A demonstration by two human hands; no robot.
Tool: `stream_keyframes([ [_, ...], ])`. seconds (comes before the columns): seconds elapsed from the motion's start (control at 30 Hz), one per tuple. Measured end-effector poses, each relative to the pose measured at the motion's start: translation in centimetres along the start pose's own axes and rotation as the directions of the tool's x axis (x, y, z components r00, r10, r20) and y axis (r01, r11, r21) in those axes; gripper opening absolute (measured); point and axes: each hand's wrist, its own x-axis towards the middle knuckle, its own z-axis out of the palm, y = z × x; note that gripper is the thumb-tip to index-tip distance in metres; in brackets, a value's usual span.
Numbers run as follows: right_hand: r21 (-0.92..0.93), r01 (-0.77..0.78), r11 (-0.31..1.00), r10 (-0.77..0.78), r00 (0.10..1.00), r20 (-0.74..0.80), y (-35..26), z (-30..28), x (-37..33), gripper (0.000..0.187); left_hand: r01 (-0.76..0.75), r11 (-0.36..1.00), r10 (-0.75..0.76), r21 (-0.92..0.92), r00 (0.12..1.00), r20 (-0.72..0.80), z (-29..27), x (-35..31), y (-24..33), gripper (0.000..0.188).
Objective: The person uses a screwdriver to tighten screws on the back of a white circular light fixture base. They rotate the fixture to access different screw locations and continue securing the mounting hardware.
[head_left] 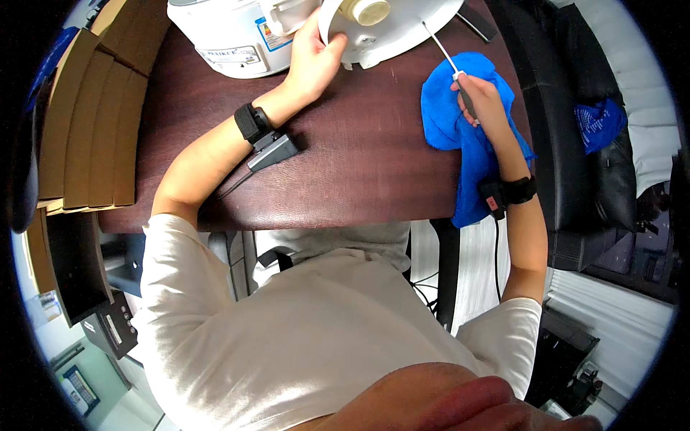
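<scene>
At the far side of the table stands a white appliance body (244,43) with rounded sides and labels, cut off by the upper edge; it looks like a rice cooker. Next to it is a white rounded panel (402,36) with a cream round knob (369,11). My left hand (313,65) grips this panel's left edge, thumb on the near face and fingers partly hidden behind. In my right hand (480,100) is a screwdriver (444,50), held by its grey handle. Its thin shaft points up and left, the tip at the panel's right part; whether it touches, I cannot tell.
Under my right hand a blue cloth (445,108) lies crumpled, hanging over the near edge of the dark brown table (345,165). A dark flat object (476,25) lies at the far right. Cardboard boxes (90,129) line the left side. A black padded seat (568,144) adjoins on the right.
</scene>
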Motion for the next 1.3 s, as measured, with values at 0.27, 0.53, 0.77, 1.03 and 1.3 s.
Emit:
stream_keyframes([
  [0.27, 0.177, 0.009, 0.984, -0.014, 1.0, 0.027, -2.9, 5.2, -0.9, 0.035, -0.031, 0.999, 0.029, -0.016, 0.996, -0.086, -3.3, 2.1, -1.0, 0.037],
  [0.53, 0.556, -0.325, 0.765, 0.1, 0.913, 0.396, -3.3, 11.6, 1.0, 0.038, 0.008, 0.994, -0.018, -0.112, 0.995, -0.096, -3.8, 2.7, -1.8, 0.038],
  [0.77, 0.509, -0.31, 0.803, 0.086, 0.905, 0.416, -3.0, 11.4, 0.5, 0.039, 0.009, 0.994, -0.021, -0.111, 0.994, -0.104, -4.0, 2.7, -1.6, 0.032],
  [1.03, 0.491, -0.301, 0.818, 0.09, 0.909, 0.408, -3.1, 11.3, 0.6, 0.039, 0.045, 0.993, -0.056, -0.113, 0.993, -0.104, -4.4, 2.3, -2.0, 0.03],
  [1.3, 0.479, -0.342, 0.808, 0.128, 0.896, 0.424, -3.4, 11.1, 0.7, 0.04, 0.076, 0.98, -0.103, -0.184, 0.985, -0.141, -3.8, 2.4, -1.4, 0.029],
])
